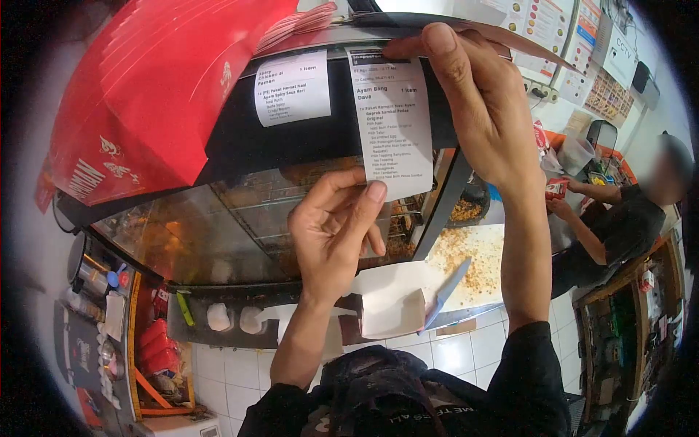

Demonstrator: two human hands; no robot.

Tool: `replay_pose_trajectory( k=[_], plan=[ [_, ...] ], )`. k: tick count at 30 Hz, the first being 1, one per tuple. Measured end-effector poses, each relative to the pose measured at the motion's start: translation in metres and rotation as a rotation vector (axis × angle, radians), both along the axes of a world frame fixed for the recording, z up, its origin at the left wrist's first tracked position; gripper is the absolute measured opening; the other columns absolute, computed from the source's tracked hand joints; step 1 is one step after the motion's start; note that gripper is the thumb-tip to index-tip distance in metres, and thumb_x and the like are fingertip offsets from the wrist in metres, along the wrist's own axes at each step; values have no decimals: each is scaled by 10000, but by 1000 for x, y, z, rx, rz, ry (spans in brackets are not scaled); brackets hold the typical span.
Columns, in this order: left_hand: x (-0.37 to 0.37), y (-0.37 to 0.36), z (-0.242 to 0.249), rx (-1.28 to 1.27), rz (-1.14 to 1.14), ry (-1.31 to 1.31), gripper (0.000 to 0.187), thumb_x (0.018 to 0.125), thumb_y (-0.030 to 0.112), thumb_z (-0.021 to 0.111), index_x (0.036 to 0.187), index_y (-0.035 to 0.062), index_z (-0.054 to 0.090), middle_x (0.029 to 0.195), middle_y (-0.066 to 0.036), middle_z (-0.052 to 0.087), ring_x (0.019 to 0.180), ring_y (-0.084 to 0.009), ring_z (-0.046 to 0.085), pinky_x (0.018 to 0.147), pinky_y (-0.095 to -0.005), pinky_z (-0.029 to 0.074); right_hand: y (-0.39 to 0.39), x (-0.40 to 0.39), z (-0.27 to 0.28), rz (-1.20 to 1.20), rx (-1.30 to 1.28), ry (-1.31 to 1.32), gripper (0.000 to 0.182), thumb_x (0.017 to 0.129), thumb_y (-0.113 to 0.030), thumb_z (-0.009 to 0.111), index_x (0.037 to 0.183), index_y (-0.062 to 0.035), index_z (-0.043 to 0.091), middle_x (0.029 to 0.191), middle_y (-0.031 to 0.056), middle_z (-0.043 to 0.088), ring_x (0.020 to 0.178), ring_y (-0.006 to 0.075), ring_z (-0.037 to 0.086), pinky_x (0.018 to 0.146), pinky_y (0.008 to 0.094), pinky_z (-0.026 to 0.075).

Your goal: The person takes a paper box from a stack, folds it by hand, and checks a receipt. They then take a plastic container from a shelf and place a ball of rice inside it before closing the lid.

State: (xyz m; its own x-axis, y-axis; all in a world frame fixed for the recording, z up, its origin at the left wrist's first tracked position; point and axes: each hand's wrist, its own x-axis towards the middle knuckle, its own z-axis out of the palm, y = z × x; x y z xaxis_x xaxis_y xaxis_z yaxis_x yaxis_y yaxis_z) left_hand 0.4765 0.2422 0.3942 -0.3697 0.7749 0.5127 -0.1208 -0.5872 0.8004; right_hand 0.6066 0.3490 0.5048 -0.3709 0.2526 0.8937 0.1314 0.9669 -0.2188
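A printed order receipt (393, 127) hangs from the top edge of a glass display warmer (240, 211). My left hand (331, 233) has its thumb in front of the receipt's lower end and fingers bent behind it, pinching the paper. Up at the receipt's top edge is my right hand (477, 102), one finger pressed against the paper there; its other fingers are partly hidden behind the hand. Left of this receipt, a shorter receipt (293, 89) hangs from the same edge, with neither hand touching it.
Red paper bags (153, 102) lie on top of the warmer. Below stand an open white box (393, 313) and a knife (448, 291) on a crumb-covered board (480, 262). Wrapped white bundles (218, 317) sit leftward. At right, another person (626, 218) handles a small red packet (556, 189).
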Motion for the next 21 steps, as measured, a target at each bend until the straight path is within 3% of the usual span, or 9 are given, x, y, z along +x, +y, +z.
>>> replay_pose_trajectory(
  k=[8, 10, 13, 21],
  plan=[
    [0, -2, -4, -2, 22, 8, 223, 937, 95, 669, 1081, -67, 621, 940, -148, 714, 530, -67, 571, 423, -208, 460, -2, 0, 1, 1, -36, -29, 550, 1054, -460, 400, 1013, -26, 734, 833, 66, 670, 753, 116, 564, 689, 262, 435],
    [1, 0, -5, 17, 70, 11, 238, 929, 173, 683, 1048, -28, 633, 801, -89, 690, 422, -99, 550, 373, -203, 340, -2, -2, 1, -26, 14, 16, 549, 1052, -464, 403, 1027, -23, 728, 864, 75, 668, 816, 134, 562, 751, 276, 429],
    [0, -2, -5, 6, 72, 8, 235, 926, 171, 688, 1042, -25, 633, 801, -88, 691, 420, -98, 550, 373, -205, 343, -8, 4, 5, -61, -5, -56, 545, 1053, -460, 404, 1036, -19, 724, 892, 85, 669, 863, 149, 558, 796, 283, 420],
    [0, -4, -6, 17, 78, 2, 224, 924, 155, 688, 1045, -25, 634, 817, -91, 695, 419, -98, 550, 369, -205, 343, -7, 1, 3, -78, -14, -33, 535, 1055, -441, 412, 1020, -11, 728, 891, 97, 677, 841, 152, 572, 782, 279, 433]
  ],
)
